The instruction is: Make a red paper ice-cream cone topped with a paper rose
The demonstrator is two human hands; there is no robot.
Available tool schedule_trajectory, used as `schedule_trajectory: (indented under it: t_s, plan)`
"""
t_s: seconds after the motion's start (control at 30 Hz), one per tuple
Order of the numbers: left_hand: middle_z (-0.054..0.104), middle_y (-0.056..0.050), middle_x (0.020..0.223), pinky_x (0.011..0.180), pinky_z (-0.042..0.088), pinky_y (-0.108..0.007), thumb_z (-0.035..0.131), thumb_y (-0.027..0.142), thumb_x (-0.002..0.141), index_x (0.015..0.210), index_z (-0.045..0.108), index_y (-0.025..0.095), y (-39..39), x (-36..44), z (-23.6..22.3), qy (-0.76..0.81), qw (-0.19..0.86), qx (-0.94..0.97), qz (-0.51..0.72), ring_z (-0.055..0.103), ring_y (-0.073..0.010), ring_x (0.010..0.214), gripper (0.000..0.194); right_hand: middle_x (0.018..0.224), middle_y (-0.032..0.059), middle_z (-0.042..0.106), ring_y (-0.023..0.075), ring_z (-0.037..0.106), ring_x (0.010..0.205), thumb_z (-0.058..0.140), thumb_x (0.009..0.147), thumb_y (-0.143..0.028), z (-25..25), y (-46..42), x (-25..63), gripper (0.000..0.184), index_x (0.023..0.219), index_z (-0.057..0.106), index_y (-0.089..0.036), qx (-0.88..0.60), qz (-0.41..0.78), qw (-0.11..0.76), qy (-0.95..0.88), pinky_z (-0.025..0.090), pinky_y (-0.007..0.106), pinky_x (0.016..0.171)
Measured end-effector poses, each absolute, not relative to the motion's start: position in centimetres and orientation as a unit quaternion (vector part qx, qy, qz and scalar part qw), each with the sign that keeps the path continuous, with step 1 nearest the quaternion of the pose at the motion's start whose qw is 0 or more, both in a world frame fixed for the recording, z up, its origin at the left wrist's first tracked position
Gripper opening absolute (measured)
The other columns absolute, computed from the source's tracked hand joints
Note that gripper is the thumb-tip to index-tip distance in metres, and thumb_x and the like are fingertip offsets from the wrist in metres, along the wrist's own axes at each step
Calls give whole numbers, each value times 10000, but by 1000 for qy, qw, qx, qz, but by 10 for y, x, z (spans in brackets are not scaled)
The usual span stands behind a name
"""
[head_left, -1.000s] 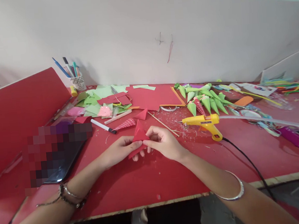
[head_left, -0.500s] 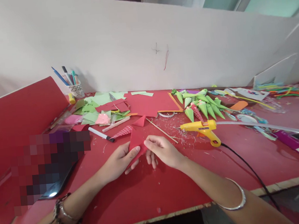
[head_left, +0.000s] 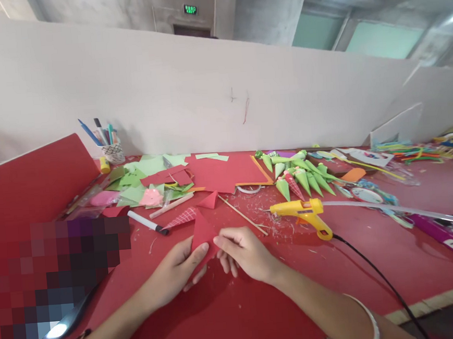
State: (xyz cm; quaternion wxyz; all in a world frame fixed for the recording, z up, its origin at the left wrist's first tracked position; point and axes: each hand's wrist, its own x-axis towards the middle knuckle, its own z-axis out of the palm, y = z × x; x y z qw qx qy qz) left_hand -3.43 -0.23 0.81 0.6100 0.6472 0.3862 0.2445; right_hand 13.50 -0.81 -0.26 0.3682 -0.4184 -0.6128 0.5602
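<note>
Between both hands is a piece of red paper (head_left: 203, 233) with a pointed top. My left hand (head_left: 185, 264) grips its lower left side, thumb pressed on the front. The thumb and forefinger of my right hand (head_left: 243, 252) pinch its right edge, while the other fingers hang loosely curled below. Just beyond the paper lie a red cone with a white grid pattern (head_left: 182, 218) and a small plain red paper cone (head_left: 208, 200). A white marker with a dark cap (head_left: 148, 222) and a thin wooden stick (head_left: 243, 215) are close by.
A yellow glue gun (head_left: 300, 213) with a black cord lies to the right. Behind it are several green paper cones (head_left: 307, 176). Paper scraps (head_left: 137, 179) and a pen cup (head_left: 113, 152) stand at the back left. A purple power strip (head_left: 447, 235) lies far right.
The camera view has tilted up, so the scene sits lower and an exit sign shows. Both hands keep their hold on the red paper with hardly any shift.
</note>
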Motion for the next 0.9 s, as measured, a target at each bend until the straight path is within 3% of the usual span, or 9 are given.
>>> schedule_trajectory:
  t_s: [0.2,0.53,0.73,0.9]
  plan:
    - [498,41,456,362,329,-166,397,551,787,670,486,150,-3,-32,10,397,627,626,239,428,-63,340,427,433,-61,479,31,392,299,455,806,-453,-2,-8,135,352,608,460,-161,-411,553,367,-624,277,143,316]
    - [480,41,432,378,324,-145,386,524,808,597,489,137,-2,-31,7,377,619,645,241,410,-44,342,453,488,-42,467,35,402,380,417,832,-429,-3,-9,132,365,594,463,-156,-397,551,377,-630,326,149,385]
    - [519,27,497,369,338,-151,440,536,773,650,512,134,-4,-31,7,389,633,631,223,442,-54,369,426,478,-45,451,42,403,393,412,828,-458,-4,-9,132,386,582,442,-162,-393,545,362,-646,324,158,398]
    - [481,41,428,366,318,-148,427,583,750,676,515,128,-7,-27,7,391,620,644,218,389,-46,343,469,500,-32,477,44,419,433,397,837,-459,-4,-10,131,405,565,420,-160,-405,513,366,-662,313,153,411]
